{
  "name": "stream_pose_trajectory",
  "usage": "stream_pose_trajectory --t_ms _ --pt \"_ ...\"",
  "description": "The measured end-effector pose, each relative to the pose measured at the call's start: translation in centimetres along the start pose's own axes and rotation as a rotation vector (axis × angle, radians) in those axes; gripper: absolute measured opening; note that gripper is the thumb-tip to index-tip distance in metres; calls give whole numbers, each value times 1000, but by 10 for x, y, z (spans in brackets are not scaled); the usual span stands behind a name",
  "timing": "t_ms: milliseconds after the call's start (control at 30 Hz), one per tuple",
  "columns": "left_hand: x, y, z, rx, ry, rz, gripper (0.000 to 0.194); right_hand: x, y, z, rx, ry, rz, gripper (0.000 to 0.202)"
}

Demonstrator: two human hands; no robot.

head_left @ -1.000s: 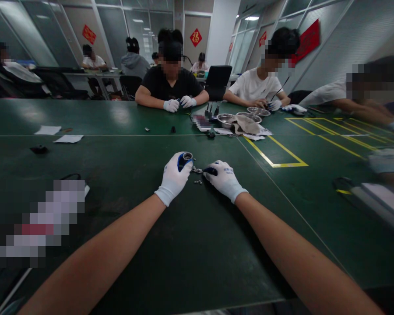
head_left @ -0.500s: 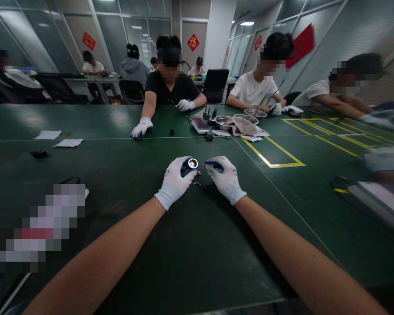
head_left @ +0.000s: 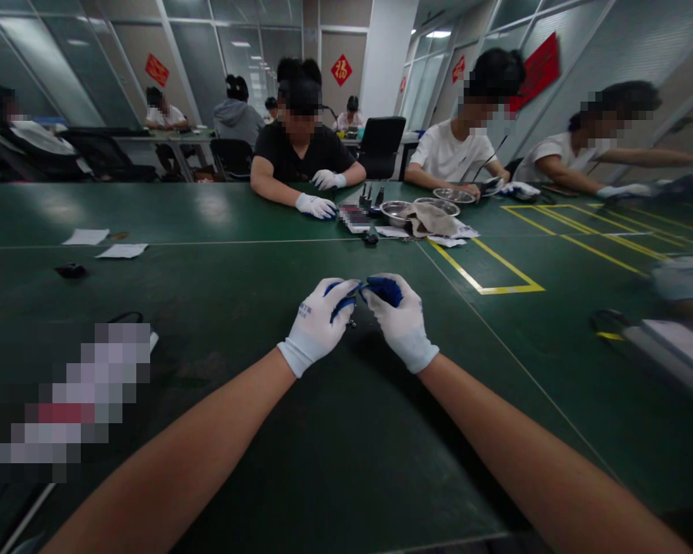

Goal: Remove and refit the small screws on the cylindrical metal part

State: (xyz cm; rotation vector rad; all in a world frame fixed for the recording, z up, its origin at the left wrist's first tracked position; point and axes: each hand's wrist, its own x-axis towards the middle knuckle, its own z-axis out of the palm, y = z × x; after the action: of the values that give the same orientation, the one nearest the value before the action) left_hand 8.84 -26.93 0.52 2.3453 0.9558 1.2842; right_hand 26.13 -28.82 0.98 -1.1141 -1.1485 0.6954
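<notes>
My left hand [head_left: 322, 322], in a white glove with blue-coated fingers, is closed with its fingertips bent inward. A small round part with a bright ring showed in it half a second ago; now the fingers hide it. My right hand [head_left: 397, 319], gloved alike, pinches close against the left fingertips. Whatever it grips, if anything, is hidden. Both hands meet just above the green table [head_left: 300, 454]. Several tiny shiny metal pieces [head_left: 352, 324] lie beneath them, partly covered by the left hand.
Metal bowls [head_left: 393, 213] with a grey cloth [head_left: 433, 220] stand beyond my hands. A power strip [head_left: 356, 218] lies beside them. Yellow tape [head_left: 511, 290] marks the right side. Papers [head_left: 122, 251] and a black piece [head_left: 71, 270] lie left. Gloved co-workers sit opposite.
My hands have come together, and the left has turned so the round part no longer shows. The co-worker opposite drew one hand inward; the small black piece near it is gone from the table.
</notes>
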Motion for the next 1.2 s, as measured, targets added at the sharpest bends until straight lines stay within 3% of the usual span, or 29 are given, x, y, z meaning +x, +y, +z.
stream_pose_trajectory --t_ms 467,733,967,1067,1200 --pt "2 7 -1 -24 -17 1 37 2 -8 -15 -130 -113 -99 42" --pt "4 9 -2 9 64 -54 31 -5 -4 -19 -348 -224 -459 26" --pt "6 19 -2 50 189 -107 17 -12 -4 -15 -484 -298 -676 47" --pt "6 20 -1 70 189 -112 13 -17 -4 -10 -448 -300 -643 51" --pt "7 20 0 36 197 -145 12 -24 0 3 -254 -284 -359 56"
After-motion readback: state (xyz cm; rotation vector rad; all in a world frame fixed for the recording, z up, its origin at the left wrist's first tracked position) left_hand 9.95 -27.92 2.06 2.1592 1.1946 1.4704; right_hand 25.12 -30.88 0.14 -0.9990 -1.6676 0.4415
